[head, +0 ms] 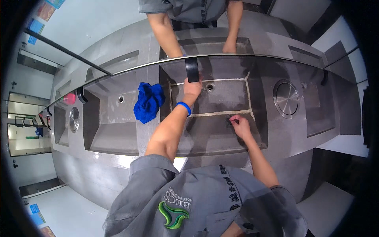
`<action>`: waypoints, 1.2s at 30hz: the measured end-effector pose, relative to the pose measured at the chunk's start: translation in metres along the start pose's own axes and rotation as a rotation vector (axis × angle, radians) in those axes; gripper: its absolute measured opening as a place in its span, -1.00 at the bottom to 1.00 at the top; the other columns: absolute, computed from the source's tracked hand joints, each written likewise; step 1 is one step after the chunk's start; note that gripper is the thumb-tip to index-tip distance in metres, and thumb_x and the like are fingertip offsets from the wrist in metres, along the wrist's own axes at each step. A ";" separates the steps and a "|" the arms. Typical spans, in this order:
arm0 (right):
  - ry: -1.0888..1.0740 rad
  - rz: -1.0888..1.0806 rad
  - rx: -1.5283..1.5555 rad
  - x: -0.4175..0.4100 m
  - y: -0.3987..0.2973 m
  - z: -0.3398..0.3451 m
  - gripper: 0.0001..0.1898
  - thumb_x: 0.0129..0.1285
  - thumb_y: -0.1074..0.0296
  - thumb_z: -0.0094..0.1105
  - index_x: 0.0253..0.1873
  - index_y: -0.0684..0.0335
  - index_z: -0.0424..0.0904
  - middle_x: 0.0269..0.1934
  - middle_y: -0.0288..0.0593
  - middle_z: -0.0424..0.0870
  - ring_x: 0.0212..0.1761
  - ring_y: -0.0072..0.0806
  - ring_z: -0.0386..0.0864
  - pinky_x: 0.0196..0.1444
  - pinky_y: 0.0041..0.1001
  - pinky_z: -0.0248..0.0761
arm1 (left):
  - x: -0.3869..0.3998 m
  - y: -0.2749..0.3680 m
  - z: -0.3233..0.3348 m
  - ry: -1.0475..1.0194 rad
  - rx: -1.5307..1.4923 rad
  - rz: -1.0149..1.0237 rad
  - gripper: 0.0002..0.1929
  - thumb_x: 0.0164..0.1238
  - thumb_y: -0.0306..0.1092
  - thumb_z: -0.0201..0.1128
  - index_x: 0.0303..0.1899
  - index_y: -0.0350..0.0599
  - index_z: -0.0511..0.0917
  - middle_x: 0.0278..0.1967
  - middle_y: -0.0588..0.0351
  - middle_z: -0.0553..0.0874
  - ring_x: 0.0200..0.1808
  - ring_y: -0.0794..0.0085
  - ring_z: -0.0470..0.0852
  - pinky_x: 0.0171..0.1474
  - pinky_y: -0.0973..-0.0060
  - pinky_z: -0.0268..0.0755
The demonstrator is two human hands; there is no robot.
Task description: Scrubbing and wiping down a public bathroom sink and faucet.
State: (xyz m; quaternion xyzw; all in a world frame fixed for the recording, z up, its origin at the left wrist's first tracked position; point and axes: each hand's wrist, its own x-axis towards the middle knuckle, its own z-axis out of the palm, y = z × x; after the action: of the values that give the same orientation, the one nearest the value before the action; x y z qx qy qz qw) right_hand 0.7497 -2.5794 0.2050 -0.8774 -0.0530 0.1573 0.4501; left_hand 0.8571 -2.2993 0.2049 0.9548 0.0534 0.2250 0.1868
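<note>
My left hand (pixel 193 89), with a blue band at its wrist, reaches under the black faucet spout (pixel 192 70) over the grey sink basin (pixel 219 99). The spout and the hand's own back hide most of its fingers, so its grip cannot be made out. On the basin's sloping near side, my right hand (pixel 241 126) pinches a small dark wiry wad (pixel 229 119), which looks like a scouring pad. The round drain hole (pixel 210 87) lies just right of my left hand. A crumpled blue cloth (pixel 149 102) rests on the counter left of the basin.
A mirror (pixel 118 38) runs along the counter's back and reflects my arms. Another sink basin (pixel 117 115) lies to the left. Round steel lids (pixel 286 98) are set into the counter on both sides. A pink container (pixel 69 98) stands at the far left.
</note>
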 end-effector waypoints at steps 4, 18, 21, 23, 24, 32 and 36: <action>-0.005 -0.070 0.008 0.019 -0.016 0.010 -0.89 0.14 0.47 0.17 -0.22 0.20 0.61 -0.23 -0.04 0.67 -0.16 -0.19 0.61 -0.09 -0.35 0.45 | -0.002 0.000 -0.019 -0.324 -1.379 -1.259 -0.77 0.44 -0.29 -0.06 -0.38 -0.05 0.52 -0.67 0.31 0.36 -0.71 0.60 0.26 -0.67 0.62 0.12; -0.121 -0.311 -0.005 0.150 -0.131 0.115 -0.86 0.23 0.31 0.08 -0.19 0.21 0.54 -0.22 0.03 0.59 -0.11 0.01 0.54 -0.08 -0.21 0.41 | 0.001 -0.040 -0.079 -0.308 -1.517 -1.005 -0.65 0.44 -0.52 -0.10 0.21 -0.27 0.37 0.02 0.02 0.63 0.00 0.42 0.62 0.00 0.56 0.50; 0.013 -0.288 -0.286 0.226 -0.069 0.129 -0.79 0.31 0.25 -0.06 -0.08 0.12 0.54 -0.07 0.00 0.59 -0.04 -0.04 0.52 0.01 -0.27 0.41 | 0.008 -0.011 -0.080 -0.244 -1.394 -0.864 -0.72 0.44 -0.51 -0.02 0.12 -0.22 0.46 -0.05 0.12 0.65 -0.08 0.47 0.61 -0.03 0.59 0.44; -0.046 -0.362 -0.211 0.205 -0.128 0.168 -0.75 0.34 0.22 -0.09 -0.02 0.09 0.54 -0.01 -0.03 0.58 0.02 -0.09 0.50 0.07 -0.28 0.39 | -0.027 -0.080 -0.089 -0.067 -1.256 -0.818 -0.76 0.41 -0.50 0.06 0.06 -0.21 0.52 -0.12 0.16 0.67 -0.11 0.52 0.58 0.00 0.57 0.42; -0.046 -0.380 -0.173 0.191 -0.146 0.172 -0.72 0.37 0.19 -0.13 0.04 0.06 0.53 0.06 -0.06 0.57 0.09 -0.15 0.49 0.12 -0.29 0.37 | -0.039 -0.082 -0.103 -0.046 -0.984 -0.702 -0.80 0.39 -0.49 0.08 -0.03 -0.19 0.58 -0.14 0.15 0.68 -0.09 0.48 0.59 0.02 0.54 0.42; -0.235 0.271 0.407 0.132 -0.042 0.115 -0.79 0.22 0.58 -0.08 -0.14 0.07 0.43 -0.48 -0.30 0.50 -0.57 -0.52 0.46 -0.61 -0.47 0.32 | -0.099 -0.020 -0.081 -0.143 -0.794 -0.484 -0.73 0.16 -0.37 0.18 -0.09 -0.17 0.57 -0.26 -0.02 0.71 -0.20 0.20 0.68 -0.12 0.31 0.50; -0.401 0.389 0.469 0.120 -0.031 0.089 -0.77 0.20 0.69 -0.04 -0.13 0.19 0.44 -0.45 -0.25 0.45 -0.57 -0.43 0.44 -0.57 -0.42 0.42 | -0.120 -0.017 -0.111 -0.128 -0.751 -0.550 -0.76 0.15 -0.35 0.14 -0.16 -0.20 0.58 -0.32 -0.14 0.68 -0.24 0.06 0.66 -0.16 0.23 0.48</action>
State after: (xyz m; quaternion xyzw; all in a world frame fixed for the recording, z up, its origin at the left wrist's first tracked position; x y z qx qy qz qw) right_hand 0.8354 -2.4644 0.1543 -0.6958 0.0652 0.4167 0.5814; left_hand 0.7003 -2.2687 0.2411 0.7834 0.2079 0.1115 0.5750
